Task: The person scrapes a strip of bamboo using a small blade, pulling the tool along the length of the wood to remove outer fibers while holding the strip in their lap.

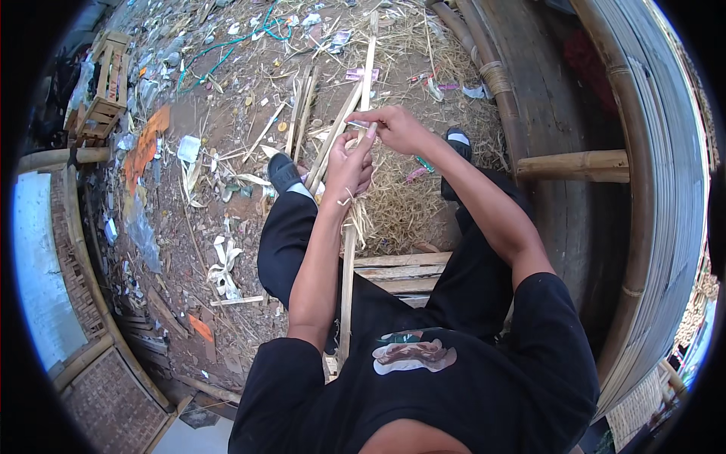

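A long, pale bamboo strip (369,68) runs from the ground ahead, up between my legs and beside my left thigh. My left hand (349,165) is closed around it, thumb pointing forward along it. My right hand (398,130) is also closed, just ahead and to the right, touching the strip with its index finger stretched across it. Something thin and light shows under those fingers; it is too small to make out. Curled shavings (360,216) hang from the strip below my left hand. More split bamboo pieces (302,113) lean or lie just ahead on the left.
Pale shavings (401,212) are heaped between my feet. Wooden slats (401,274) lie between my thighs. Litter covers the ground to the left, with an orange sheet (144,147) and a wooden crate (106,94). A bamboo-framed bench (556,113) stands close on my right.
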`<state>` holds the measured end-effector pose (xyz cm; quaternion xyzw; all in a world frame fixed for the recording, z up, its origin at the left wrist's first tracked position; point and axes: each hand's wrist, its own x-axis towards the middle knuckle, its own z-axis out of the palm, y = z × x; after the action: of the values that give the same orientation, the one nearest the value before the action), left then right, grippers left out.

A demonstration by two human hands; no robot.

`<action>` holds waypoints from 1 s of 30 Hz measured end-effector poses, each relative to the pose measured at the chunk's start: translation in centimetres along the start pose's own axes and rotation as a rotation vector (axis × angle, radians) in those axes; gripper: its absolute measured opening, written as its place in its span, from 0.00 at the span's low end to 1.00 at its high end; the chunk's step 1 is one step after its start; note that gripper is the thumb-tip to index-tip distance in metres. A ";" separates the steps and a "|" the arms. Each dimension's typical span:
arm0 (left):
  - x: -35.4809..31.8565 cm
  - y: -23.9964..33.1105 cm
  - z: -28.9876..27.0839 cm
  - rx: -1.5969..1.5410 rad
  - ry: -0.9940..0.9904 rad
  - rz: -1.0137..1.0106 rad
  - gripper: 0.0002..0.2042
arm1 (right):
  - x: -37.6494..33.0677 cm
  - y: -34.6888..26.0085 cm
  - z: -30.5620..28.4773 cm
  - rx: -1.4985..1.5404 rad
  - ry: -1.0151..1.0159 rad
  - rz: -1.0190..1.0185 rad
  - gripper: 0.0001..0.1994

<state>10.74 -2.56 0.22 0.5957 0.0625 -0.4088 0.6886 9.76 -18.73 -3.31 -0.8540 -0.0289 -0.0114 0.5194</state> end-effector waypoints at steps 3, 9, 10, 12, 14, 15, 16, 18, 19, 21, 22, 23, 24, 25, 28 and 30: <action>-0.2 0.4 0.0 -0.078 -0.015 -0.017 0.24 | 0.0 -0.9 -0.5 0.007 -0.058 0.055 0.21; 0.2 0.9 -0.8 -0.142 -0.012 -0.005 0.31 | -0.2 0.1 0.2 0.186 -0.151 0.116 0.14; 0.5 1.2 -0.9 -0.189 0.014 0.000 0.32 | -0.5 0.2 1.0 0.211 -0.139 0.017 0.14; 0.3 1.6 -0.6 -0.198 0.013 -0.008 0.34 | -0.3 1.0 1.0 0.230 -0.129 -0.087 0.14; -0.1 1.5 -0.8 -0.154 -0.008 0.019 0.35 | 0.4 0.0 -0.1 0.454 -0.128 0.092 0.14; 0.2 1.0 -1.3 -0.130 -0.032 0.022 0.37 | 0.4 -0.7 -1.5 0.456 -0.142 0.187 0.15; 0.3 1.1 -1.2 -0.131 -0.036 0.023 0.37 | 0.5 -1.1 -1.9 0.453 -0.141 0.188 0.15; 0.4 1.3 -1.1 -0.114 -0.002 0.034 0.37 | 0.5 -1.6 -2.1 0.554 0.119 0.166 0.17; 0.3 1.4 -0.9 -0.113 -0.005 0.031 0.37 | 0.7 -1.4 -1.8 0.545 0.176 0.134 0.18; 0.2 1.6 -0.5 -0.125 -0.026 0.038 0.36 | 0.8 -1.1 -1.5 0.523 0.171 0.138 0.19; 0.3 1.6 -0.4 -0.123 -0.028 0.035 0.36 | 1.0 -1.0 -1.3 0.501 0.162 0.137 0.20; 0.4 1.6 -0.2 -0.137 -0.042 0.039 0.35 | 1.3 -0.9 -0.8 0.473 0.180 0.168 0.20; 0.4 1.5 0.0 -0.150 -0.056 0.043 0.34 | 1.4 -0.9 -0.6 0.473 0.183 0.170 0.20; 0.5 1.4 0.0 -0.148 -0.054 0.042 0.34 | 1.5 -1.5 -0.5 0.402 0.192 0.166 0.21; 0.6 1.0 0.1 -0.095 -0.065 0.097 0.31 | 2.2 -0.5 0.2 0.386 0.231 0.128 0.22; 0.6 1.3 0.7 -0.003 -0.074 0.097 0.27 | 2.5 1.0 0.1 0.439 0.270 0.097 0.23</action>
<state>11.68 -3.55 1.03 0.5815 0.0088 -0.3966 0.7102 12.27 -19.04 -4.13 -0.7120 0.0797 -0.0937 0.6914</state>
